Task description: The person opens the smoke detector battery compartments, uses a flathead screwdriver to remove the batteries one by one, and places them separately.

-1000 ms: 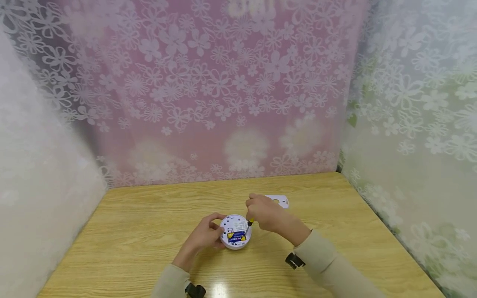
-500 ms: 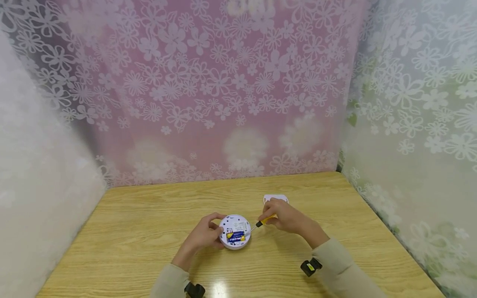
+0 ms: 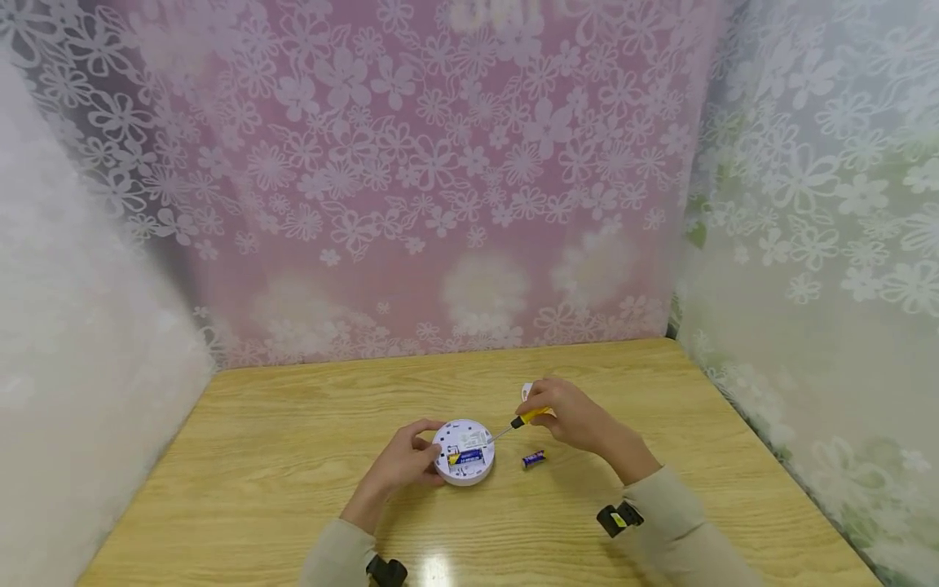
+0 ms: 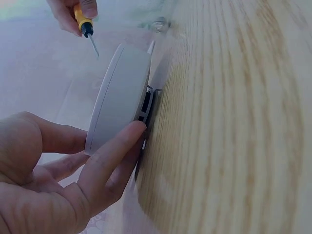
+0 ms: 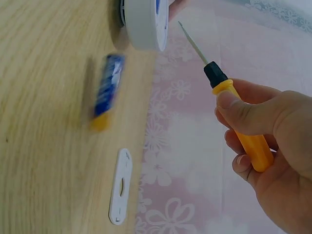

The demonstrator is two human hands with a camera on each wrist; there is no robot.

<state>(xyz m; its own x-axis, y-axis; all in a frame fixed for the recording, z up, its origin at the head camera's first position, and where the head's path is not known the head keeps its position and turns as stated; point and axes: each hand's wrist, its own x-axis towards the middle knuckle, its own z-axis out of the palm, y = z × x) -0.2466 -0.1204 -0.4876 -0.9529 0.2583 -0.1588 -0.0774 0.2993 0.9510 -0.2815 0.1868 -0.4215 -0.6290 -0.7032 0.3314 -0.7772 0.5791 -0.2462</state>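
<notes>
My left hand (image 3: 406, 458) grips the left edge of a round white smoke detector (image 3: 456, 436), thumb on top and fingers around its side. One blue and yellow battery (image 3: 466, 458) sits in its compartment, with a bare slot beside it. A second battery (image 3: 534, 459), blurred in the right wrist view, is just right of the detector at the table. My right hand (image 3: 568, 414) holds a yellow screwdriver (image 5: 251, 141) by the handle, and its tip points toward the detector's right side. In the left wrist view, the screwdriver tip is apart from the detector.
A white mounting plate (image 5: 120, 187) lies on the wooden table (image 3: 308, 424) behind my right hand, which partly covers it in the head view. Flowered curtains (image 3: 440, 204) enclose the table at the back and both sides.
One battery has come out of the detector to its right. My right hand drew the screwdriver back rightward, then raised it slightly. My left hand keeps its grip.
</notes>
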